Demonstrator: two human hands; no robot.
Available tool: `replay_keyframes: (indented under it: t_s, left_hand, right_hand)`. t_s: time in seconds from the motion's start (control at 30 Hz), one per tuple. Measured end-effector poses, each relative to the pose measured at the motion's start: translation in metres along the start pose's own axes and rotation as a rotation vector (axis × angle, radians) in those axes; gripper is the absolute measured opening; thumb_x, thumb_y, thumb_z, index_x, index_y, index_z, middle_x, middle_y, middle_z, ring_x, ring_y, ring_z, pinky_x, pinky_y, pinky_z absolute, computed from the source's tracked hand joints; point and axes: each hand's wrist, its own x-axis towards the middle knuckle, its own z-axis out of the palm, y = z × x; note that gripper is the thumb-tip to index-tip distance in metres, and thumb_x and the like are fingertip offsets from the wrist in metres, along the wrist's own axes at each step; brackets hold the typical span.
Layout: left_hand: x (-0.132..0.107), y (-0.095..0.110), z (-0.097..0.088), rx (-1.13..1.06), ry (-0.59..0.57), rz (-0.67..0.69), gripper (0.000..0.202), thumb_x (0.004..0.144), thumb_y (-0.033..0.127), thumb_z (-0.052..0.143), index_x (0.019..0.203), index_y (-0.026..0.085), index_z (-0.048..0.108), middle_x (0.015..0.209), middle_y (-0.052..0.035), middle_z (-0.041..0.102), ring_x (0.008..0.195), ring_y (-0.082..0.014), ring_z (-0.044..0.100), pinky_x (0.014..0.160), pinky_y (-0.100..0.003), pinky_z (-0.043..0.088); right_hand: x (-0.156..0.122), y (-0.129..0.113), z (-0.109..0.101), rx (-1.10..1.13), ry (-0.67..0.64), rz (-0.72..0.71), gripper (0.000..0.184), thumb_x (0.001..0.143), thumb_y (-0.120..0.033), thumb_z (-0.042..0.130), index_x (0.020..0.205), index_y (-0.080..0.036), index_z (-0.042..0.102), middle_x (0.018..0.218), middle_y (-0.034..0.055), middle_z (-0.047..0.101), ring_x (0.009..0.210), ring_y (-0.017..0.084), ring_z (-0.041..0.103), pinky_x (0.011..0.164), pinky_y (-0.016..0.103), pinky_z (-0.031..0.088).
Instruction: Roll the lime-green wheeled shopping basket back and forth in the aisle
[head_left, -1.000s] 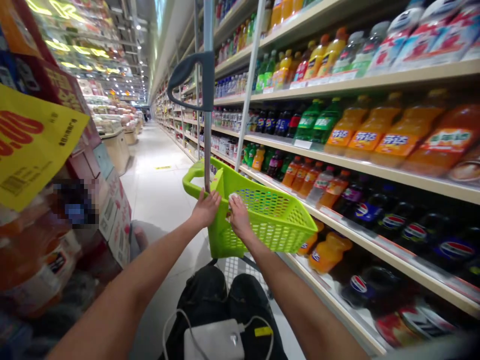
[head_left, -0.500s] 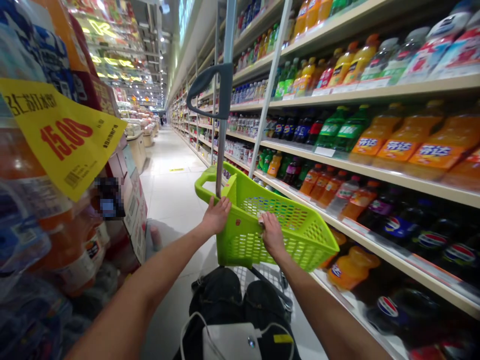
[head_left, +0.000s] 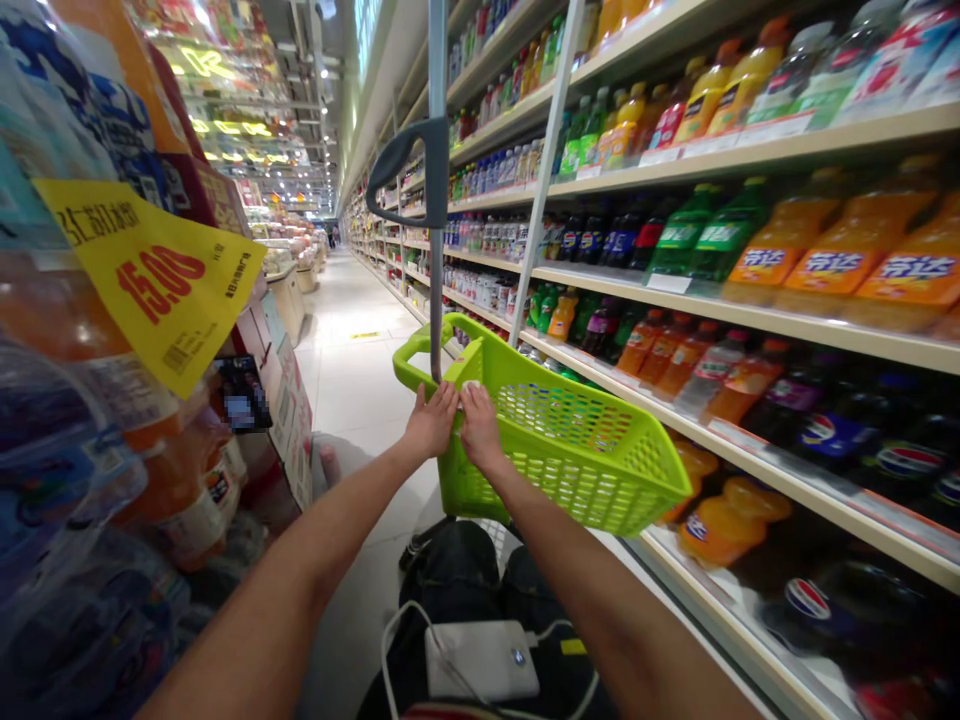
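Note:
A bright green shopping basket (head_left: 585, 470) with perforated walls stands in front of my knees. Out of its left end rises a metal pole with a dark grey loop handle (head_left: 409, 175). My left hand (head_left: 433, 420) grips the basket's near rim at the foot of the pole. Right beside it, my right hand (head_left: 480, 425) presses a small white wad, which looks like tissue (head_left: 471, 386), against the same rim. Most of the wad is hidden under the fingers.
Shelves of soft drink bottles (head_left: 825, 265) line the right side, close to the basket. To the left stand stacked drink packs with a yellow price sign (head_left: 161, 285). A white power bank (head_left: 480, 660) with cables lies on my lap. The tiled aisle (head_left: 337, 300) runs ahead.
My right hand has slid left along the basket's rim with the white wad, up to my left hand. The left hand keeps its place on the rim. The view has shifted slightly.

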Motion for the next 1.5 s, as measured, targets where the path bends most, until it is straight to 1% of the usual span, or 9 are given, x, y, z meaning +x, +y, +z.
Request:
replay_keyframes:
  t_s: [0.13, 0.23, 0.33, 0.53, 0.63, 0.83, 1.0, 1.3, 1.5]
  left_hand:
    - [-0.003, 0.001, -0.003, -0.002, 0.011, 0.023, 0.054, 0.081, 0.016, 0.027, 0.135, 0.005, 0.027, 0.144, -0.0146, 0.025, 0.134, -0.0238, 0.019, 0.106, -0.057, 0.015]
    - [-0.005, 0.003, -0.005, -0.011, 0.011, 0.019, 0.052, 0.083, 0.013, 0.022, 0.134, 0.006, 0.029, 0.143, -0.0145, 0.028, 0.134, -0.0234, 0.021, 0.106, -0.055, 0.018]
    - [-0.006, 0.008, -0.008, 0.001, 0.03, 0.018, 0.051, 0.084, 0.013, 0.023, 0.133, 0.005, 0.031, 0.142, -0.0164, 0.03, 0.132, -0.0252, 0.023, 0.105, -0.054, 0.02]
    - [0.005, 0.029, -0.017, 0.091, 0.076, 0.024, 0.045, 0.082, 0.015, 0.03, 0.122, 0.003, 0.046, 0.128, -0.0205, 0.047, 0.124, -0.0284, 0.037, 0.104, -0.05, 0.02]
    - [0.008, 0.036, -0.009, 0.078, 0.067, 0.086, 0.047, 0.082, 0.018, 0.033, 0.126, 0.008, 0.043, 0.136, -0.0154, 0.041, 0.128, -0.0272, 0.032, 0.105, -0.052, 0.018]
    - [0.004, 0.035, 0.002, 0.007, 0.019, 0.073, 0.051, 0.083, 0.014, 0.027, 0.134, 0.009, 0.033, 0.141, -0.0131, 0.034, 0.13, -0.0254, 0.028, 0.106, -0.051, 0.018]
    - [0.004, 0.034, -0.004, -0.004, -0.002, 0.038, 0.05, 0.084, 0.014, 0.025, 0.133, 0.007, 0.034, 0.139, -0.0147, 0.035, 0.13, -0.0267, 0.029, 0.106, -0.051, 0.018]
    - [0.002, 0.061, 0.003, -0.028, 0.069, 0.129, 0.053, 0.081, 0.013, 0.03, 0.133, 0.01, 0.034, 0.142, -0.0132, 0.032, 0.133, -0.0234, 0.023, 0.108, -0.051, 0.013]
    - [0.002, 0.07, 0.0, -0.024, 0.04, 0.092, 0.054, 0.078, 0.013, 0.032, 0.132, 0.007, 0.035, 0.141, -0.0148, 0.033, 0.132, -0.0255, 0.024, 0.108, -0.053, 0.013]
  right_hand:
    - [-0.027, 0.03, -0.021, -0.084, -0.033, -0.047, 0.051, 0.07, -0.001, 0.04, 0.119, -0.011, 0.053, 0.134, 0.0131, 0.043, 0.131, 0.024, 0.025, 0.104, 0.046, 0.029]
    - [-0.053, 0.066, -0.046, -0.143, -0.015, -0.01, 0.051, 0.071, 0.0, 0.036, 0.118, -0.014, 0.054, 0.133, 0.0115, 0.044, 0.131, 0.022, 0.025, 0.104, 0.047, 0.03]
    - [-0.066, 0.08, -0.057, -0.16, -0.009, 0.036, 0.051, 0.072, 0.0, 0.035, 0.117, -0.013, 0.054, 0.132, 0.0122, 0.045, 0.13, 0.022, 0.028, 0.104, 0.047, 0.03]
    - [-0.051, 0.051, -0.038, -0.097, 0.013, 0.02, 0.054, 0.07, 0.001, 0.035, 0.12, -0.009, 0.051, 0.128, 0.0141, 0.048, 0.129, 0.021, 0.03, 0.105, 0.044, 0.03]
    - [-0.05, 0.043, -0.034, -0.09, 0.021, -0.018, 0.056, 0.068, 0.001, 0.036, 0.121, -0.008, 0.05, 0.13, 0.0144, 0.046, 0.131, 0.021, 0.027, 0.105, 0.044, 0.029]
    - [-0.085, 0.079, -0.066, -0.17, 0.002, -0.047, 0.057, 0.067, 0.002, 0.036, 0.12, -0.013, 0.052, 0.134, 0.0116, 0.042, 0.132, 0.021, 0.024, 0.105, 0.045, 0.029]
    - [-0.111, 0.108, -0.092, -0.249, 0.044, 0.074, 0.05, 0.073, -0.001, 0.037, 0.118, -0.014, 0.053, 0.133, 0.0118, 0.044, 0.13, 0.023, 0.027, 0.104, 0.047, 0.03]
    - [-0.071, 0.057, -0.058, -0.14, 0.034, 0.011, 0.054, 0.073, 0.001, 0.036, 0.122, -0.014, 0.05, 0.131, 0.01, 0.047, 0.13, 0.02, 0.028, 0.106, 0.044, 0.028]
    - [-0.092, 0.075, -0.078, -0.194, 0.048, 0.04, 0.053, 0.07, 0.003, 0.035, 0.116, -0.013, 0.056, 0.132, 0.0118, 0.045, 0.131, 0.021, 0.027, 0.103, 0.046, 0.031]
